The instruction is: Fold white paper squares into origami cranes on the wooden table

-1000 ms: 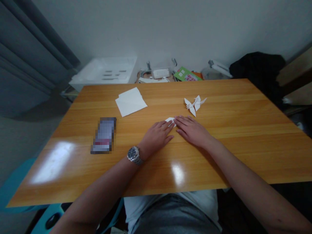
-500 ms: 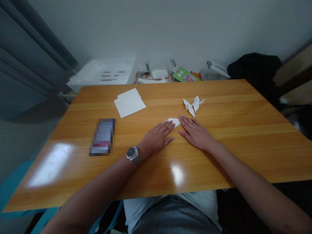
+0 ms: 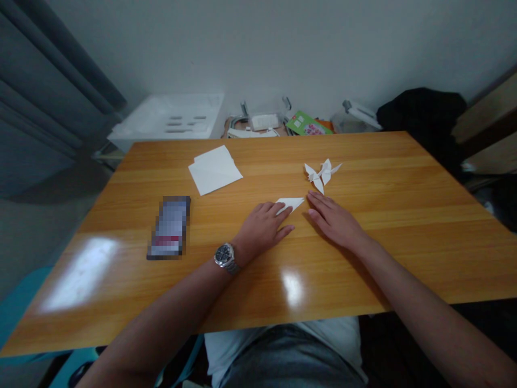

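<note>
Lying open, left hand point(image 3: 262, 226) touches folded paper point(image 3: 290, 204), right hand point(image 3: 333, 223) just beside.

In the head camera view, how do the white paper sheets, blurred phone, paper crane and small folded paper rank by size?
White paper sheets and blurred phone: alike, phone nearer the camera, so unranked.
Paper crane.
Small folded paper.

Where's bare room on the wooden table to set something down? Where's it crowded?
Free: the wooden table right of the right hand and paper crane, out to the edge; left of the pixelated slab; between the white paper sheets and the crane. Crowded: around the folded paper, between the left hand and right hand, with the crane just beyond.
</note>
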Action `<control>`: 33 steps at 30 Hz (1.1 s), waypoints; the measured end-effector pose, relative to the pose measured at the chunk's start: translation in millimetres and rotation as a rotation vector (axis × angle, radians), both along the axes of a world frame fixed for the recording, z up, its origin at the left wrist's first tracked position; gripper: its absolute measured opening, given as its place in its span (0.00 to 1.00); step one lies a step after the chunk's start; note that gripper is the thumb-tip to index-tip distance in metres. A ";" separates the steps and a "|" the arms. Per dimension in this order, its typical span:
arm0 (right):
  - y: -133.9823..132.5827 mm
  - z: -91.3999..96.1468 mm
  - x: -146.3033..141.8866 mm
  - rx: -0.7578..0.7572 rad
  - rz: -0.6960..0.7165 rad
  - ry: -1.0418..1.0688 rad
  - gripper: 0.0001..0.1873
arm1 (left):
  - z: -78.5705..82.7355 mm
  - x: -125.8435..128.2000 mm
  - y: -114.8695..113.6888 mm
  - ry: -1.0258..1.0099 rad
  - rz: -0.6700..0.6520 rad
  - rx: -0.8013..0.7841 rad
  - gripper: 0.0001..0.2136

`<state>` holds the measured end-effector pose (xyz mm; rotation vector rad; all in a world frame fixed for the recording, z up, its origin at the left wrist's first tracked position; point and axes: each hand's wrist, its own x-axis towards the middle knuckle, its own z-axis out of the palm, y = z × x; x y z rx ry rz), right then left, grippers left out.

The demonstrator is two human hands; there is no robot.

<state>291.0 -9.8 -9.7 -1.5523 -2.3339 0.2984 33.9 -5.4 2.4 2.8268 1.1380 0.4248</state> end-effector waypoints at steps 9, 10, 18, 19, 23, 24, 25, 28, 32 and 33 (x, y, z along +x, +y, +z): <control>-1.1 6.3 -6.2 0.120 0.085 0.139 0.21 | -6.1 -3.5 -5.9 -0.056 -0.044 -0.014 0.23; 1.5 3.9 -5.9 0.131 0.103 0.145 0.19 | -7.8 -3.8 -5.4 -0.070 -0.049 -0.030 0.22; 16.6 -6.0 -1.3 0.166 0.153 0.233 0.11 | -5.5 -2.4 -2.9 -0.088 -0.079 -0.053 0.19; 17.1 -5.7 -1.3 0.164 0.155 0.246 0.10 | -5.7 -2.5 -2.5 -0.087 -0.084 -0.048 0.18; 16.8 -5.4 -1.8 0.152 0.156 0.301 0.08 | -9.7 -3.2 -0.4 -0.098 -0.096 -0.016 0.15; 16.2 -5.6 -2.1 0.151 0.154 0.313 0.08 | -10.9 -3.3 0.0 -0.103 -0.095 -0.004 0.15; 15.5 -5.7 -2.4 0.151 0.152 0.325 0.07 | -11.9 -3.3 0.4 -0.107 -0.095 0.006 0.14; 13.0 -5.4 -4.0 0.157 0.153 0.338 0.06 | -12.7 -2.8 0.9 -0.115 -0.097 0.019 0.13; 10.9 -3.9 -5.7 0.151 0.164 0.347 0.07 | -11.2 -1.8 -0.2 -0.115 -0.090 0.021 0.14; 10.7 -3.8 -5.9 0.151 0.165 0.352 0.07 | -10.8 -1.7 -0.6 -0.112 -0.090 0.025 0.15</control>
